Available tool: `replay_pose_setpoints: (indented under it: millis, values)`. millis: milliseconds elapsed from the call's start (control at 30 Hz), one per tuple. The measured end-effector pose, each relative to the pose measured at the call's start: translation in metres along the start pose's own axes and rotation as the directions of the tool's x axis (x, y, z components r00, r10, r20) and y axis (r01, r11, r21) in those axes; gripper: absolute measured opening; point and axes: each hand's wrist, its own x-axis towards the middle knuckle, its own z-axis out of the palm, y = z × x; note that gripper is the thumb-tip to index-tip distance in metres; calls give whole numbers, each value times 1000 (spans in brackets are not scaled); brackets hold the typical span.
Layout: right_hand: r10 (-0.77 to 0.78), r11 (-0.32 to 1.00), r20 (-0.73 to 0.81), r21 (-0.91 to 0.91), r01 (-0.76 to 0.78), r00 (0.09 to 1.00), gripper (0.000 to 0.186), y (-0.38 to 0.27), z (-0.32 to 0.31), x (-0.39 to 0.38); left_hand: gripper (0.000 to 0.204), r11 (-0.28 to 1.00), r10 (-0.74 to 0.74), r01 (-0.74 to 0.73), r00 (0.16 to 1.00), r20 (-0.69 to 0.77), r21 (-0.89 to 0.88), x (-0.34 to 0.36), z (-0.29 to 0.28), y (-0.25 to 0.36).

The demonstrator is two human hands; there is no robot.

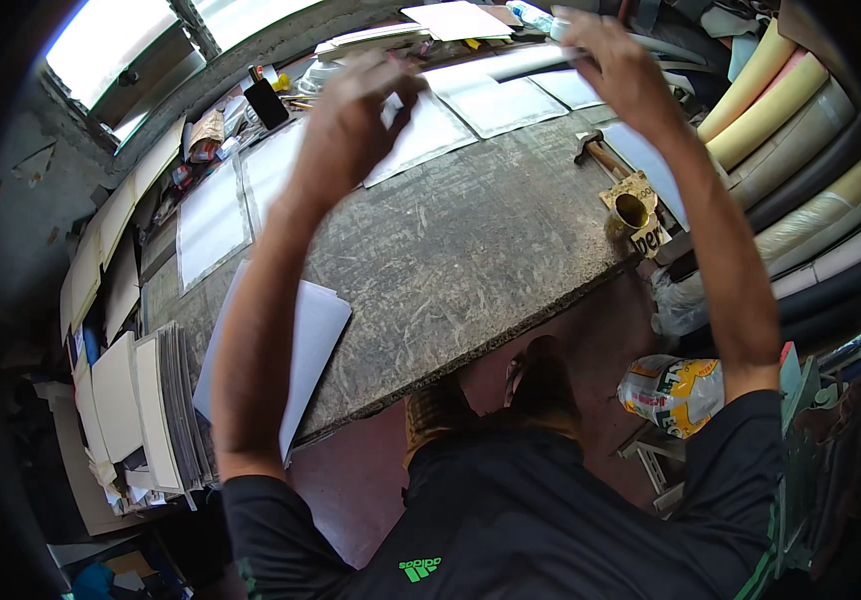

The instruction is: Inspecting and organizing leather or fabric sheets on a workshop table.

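My left hand (365,105) is raised over the far part of the grey worktable (430,260), slightly blurred, fingers loosely curved and apart, holding nothing visible. Beneath it lie flat white sheets (495,105) in a row with others along the back. My right hand (615,65) hangs above the right end of that row, fingers bent and apart, near a small white object (558,30) at the back; contact is unclear. A hammer (600,155) and a brass-coloured cup (630,212) on printed cardboard sit at the right edge. A loose white paper stack (315,345) lies near my left forearm.
Board stacks (150,410) crowd the left end. Thick material rolls (790,150) line the right side. A phone-like black object (265,98) and clutter sit below the window (120,60). A plastic sack (670,390) and my legs are below the front edge.
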Motion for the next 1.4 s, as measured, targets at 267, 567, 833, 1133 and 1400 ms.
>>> replay_pose_setpoints:
  millis: [267,567,833,1133,1400]
  values:
    - [178,983,194,8,-183,965,12,-112,81,-238,15,995,-88,98,915,394,-6,-194,144,132]
    - [331,939,198,31,-343,923,15,-125,76,-262,20,931,-182,273,922,341,-241,-191,130,152]
    - [334,931,286,46,-361,898,21,-122,63,-272,20,932,-122,233,923,364,-278,-188,131,162]
    - [459,867,162,132,-480,874,37,-100,24,-272,20,900,-148,283,914,379,-331,-189,129,161]
    - [551,820,305,-21,-573,777,70,-52,9,-247,21,887,-150,295,912,382,-356,-193,129,160]
